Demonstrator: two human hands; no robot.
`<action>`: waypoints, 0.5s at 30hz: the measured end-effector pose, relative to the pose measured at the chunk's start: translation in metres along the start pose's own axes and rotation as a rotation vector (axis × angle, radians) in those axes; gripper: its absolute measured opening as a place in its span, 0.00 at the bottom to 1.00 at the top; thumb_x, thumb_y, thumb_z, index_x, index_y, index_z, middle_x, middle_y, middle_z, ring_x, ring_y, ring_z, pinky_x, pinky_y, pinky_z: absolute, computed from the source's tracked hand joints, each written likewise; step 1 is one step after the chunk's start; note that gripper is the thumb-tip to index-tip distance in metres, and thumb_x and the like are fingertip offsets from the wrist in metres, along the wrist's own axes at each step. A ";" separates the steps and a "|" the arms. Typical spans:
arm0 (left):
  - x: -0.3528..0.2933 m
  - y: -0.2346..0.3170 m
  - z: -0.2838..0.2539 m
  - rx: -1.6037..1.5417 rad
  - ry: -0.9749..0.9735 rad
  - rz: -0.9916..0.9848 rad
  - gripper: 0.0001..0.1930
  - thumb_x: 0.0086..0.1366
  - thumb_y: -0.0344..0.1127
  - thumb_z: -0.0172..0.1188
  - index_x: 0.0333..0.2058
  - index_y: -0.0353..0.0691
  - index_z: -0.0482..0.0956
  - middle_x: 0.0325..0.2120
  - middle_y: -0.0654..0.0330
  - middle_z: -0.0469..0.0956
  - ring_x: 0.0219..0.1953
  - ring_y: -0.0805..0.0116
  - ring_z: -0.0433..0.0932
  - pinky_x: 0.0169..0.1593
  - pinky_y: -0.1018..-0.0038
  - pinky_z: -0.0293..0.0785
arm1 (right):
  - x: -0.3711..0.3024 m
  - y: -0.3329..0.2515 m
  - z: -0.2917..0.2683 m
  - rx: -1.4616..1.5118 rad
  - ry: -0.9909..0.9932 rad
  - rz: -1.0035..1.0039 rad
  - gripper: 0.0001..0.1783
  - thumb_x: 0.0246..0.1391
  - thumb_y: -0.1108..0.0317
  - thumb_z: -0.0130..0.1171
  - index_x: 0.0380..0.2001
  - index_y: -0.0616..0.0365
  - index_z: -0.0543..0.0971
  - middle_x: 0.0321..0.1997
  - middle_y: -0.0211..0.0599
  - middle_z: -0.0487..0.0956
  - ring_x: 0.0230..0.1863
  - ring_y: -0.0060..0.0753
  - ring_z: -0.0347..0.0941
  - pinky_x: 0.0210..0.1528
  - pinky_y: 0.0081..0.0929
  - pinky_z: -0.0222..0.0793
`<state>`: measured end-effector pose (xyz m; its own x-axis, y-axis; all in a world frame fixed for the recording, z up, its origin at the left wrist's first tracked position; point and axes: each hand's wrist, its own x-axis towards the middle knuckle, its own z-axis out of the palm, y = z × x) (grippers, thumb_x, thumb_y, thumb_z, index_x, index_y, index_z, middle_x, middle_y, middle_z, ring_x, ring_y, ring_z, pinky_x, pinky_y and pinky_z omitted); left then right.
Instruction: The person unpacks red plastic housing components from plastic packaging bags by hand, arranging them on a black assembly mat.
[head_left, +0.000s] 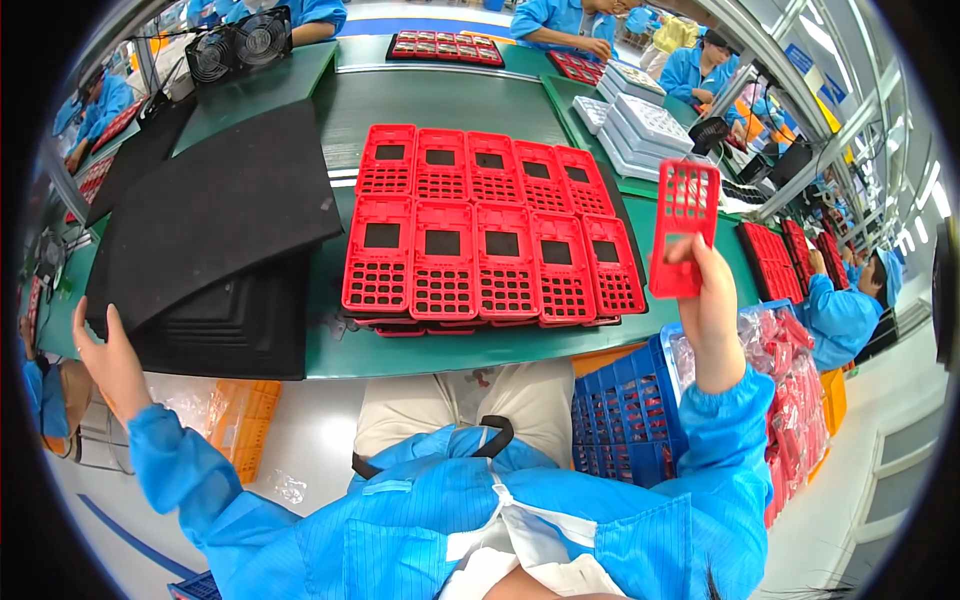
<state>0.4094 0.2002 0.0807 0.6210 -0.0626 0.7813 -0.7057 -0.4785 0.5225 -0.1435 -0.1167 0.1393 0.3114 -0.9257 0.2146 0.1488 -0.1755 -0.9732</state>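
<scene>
My right hand (712,315) is raised right of the table's front edge, closed on a red plastic phone housing (688,215) with a window opening and a grid of key holes. At the far left, my left hand (112,365) is open, its fingers and thumb apart by the near corner of a black foam sheet (215,205); whether it touches the sheet I cannot tell. That sheet lies askew over a stack of black trays (235,335). In front of me, two rows of similar red housings (443,258) lie side by side on a stack.
White trays (640,120) are stacked at the back right. Beside my right leg stands a blue crate (625,415) with bagged red parts (790,400). An orange crate (245,425) sits below the table at left. Co-workers (845,305) in blue work around the green table (440,105).
</scene>
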 end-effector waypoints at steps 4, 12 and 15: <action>-0.103 0.137 0.008 -0.723 -0.190 0.407 0.09 0.66 0.29 0.48 0.44 0.35 0.72 0.46 0.47 0.75 0.48 0.54 0.74 0.53 0.64 0.69 | -0.047 0.014 -0.012 -0.071 -0.056 -0.003 0.18 0.64 0.61 0.42 0.25 0.61 0.71 0.32 0.41 0.75 0.35 0.29 0.71 0.41 0.27 0.66; -0.209 0.194 0.089 -1.251 -0.421 -0.669 0.23 0.71 0.40 0.37 0.59 0.34 0.60 0.58 0.53 0.64 0.60 0.60 0.62 0.62 0.67 0.56 | -0.088 0.043 -0.032 -0.330 -0.242 0.198 0.11 0.56 0.70 0.47 0.30 0.64 0.77 0.32 0.34 0.79 0.34 0.22 0.73 0.39 0.21 0.67; -0.197 0.177 0.122 -1.425 -0.759 -1.003 0.24 0.71 0.44 0.37 0.59 0.35 0.62 0.53 0.56 0.69 0.55 0.67 0.68 0.59 0.70 0.62 | -0.091 0.049 -0.032 -0.314 -0.230 0.289 0.10 0.56 0.71 0.48 0.30 0.64 0.77 0.31 0.33 0.79 0.33 0.21 0.73 0.38 0.20 0.67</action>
<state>0.2037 0.0215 -0.0228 0.6409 -0.7669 -0.0334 0.4892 0.3745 0.7876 -0.1944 -0.0515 0.0693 0.5028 -0.8597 -0.0898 -0.2535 -0.0474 -0.9662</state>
